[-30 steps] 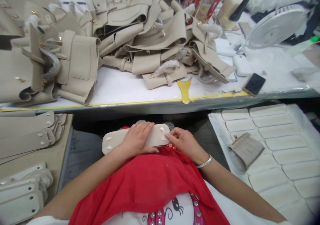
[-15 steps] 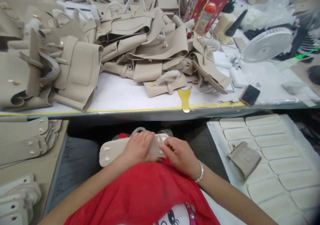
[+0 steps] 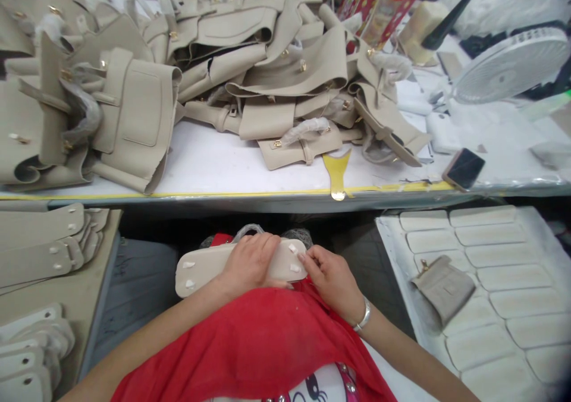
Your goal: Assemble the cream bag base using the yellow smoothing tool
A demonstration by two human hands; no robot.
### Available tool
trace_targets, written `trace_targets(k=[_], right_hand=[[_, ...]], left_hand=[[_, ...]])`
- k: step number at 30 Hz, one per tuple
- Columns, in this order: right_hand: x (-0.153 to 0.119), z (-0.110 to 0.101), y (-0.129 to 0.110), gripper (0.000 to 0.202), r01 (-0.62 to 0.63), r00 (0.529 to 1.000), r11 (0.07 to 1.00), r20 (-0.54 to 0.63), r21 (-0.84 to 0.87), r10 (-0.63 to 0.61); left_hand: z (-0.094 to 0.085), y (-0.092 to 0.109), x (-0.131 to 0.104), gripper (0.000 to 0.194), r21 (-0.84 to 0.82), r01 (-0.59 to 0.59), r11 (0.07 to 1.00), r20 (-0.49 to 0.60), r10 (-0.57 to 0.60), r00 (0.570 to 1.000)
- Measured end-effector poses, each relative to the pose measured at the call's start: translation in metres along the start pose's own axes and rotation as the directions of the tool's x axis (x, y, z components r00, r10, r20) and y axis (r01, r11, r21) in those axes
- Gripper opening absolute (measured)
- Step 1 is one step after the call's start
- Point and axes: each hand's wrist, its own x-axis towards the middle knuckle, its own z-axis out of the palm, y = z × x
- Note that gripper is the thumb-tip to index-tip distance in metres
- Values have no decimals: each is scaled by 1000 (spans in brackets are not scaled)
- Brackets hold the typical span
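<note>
A cream handbag (image 3: 207, 265) lies in my lap with its long, rounded base facing up. White tabs (image 3: 190, 283) stick up in pairs near both ends of that base. Its grey, plastic-wrapped handle (image 3: 247, 231) shows behind. My left hand (image 3: 254, 259) is closed over the middle of the bag, hiding part of it. At the right end, my right hand (image 3: 328, 277) has its fingers pinched together beside the tabs; what they hold, if anything, is hidden.
Beige bag parts (image 3: 285, 75) are heaped on the table ahead, near a yellow tool (image 3: 338, 173), a phone (image 3: 464, 169) and a white fan (image 3: 511, 66). Left, a board (image 3: 96, 295) bears stacked base pieces. Right, cream panels (image 3: 495, 259) lie in rows under a small beige pouch (image 3: 444, 289).
The translucent piece over the bag's right end is no longer visible, and two white tabs show there. My right hand has shifted slightly right. My left hand stays on the bag.
</note>
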Motion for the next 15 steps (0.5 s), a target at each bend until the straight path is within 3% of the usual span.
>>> trace_targets(k=[10, 15], right_hand=[[0, 1, -2, 31, 6, 1000, 998, 9, -55, -6], [-5, 3, 3, 30, 72, 996, 996, -39, -49, -74]], left_hand=[[-6, 3, 3, 61, -13, 42, 999, 26, -42, 999], [-6, 3, 4, 56, -48, 60, 997, 17, -59, 998]])
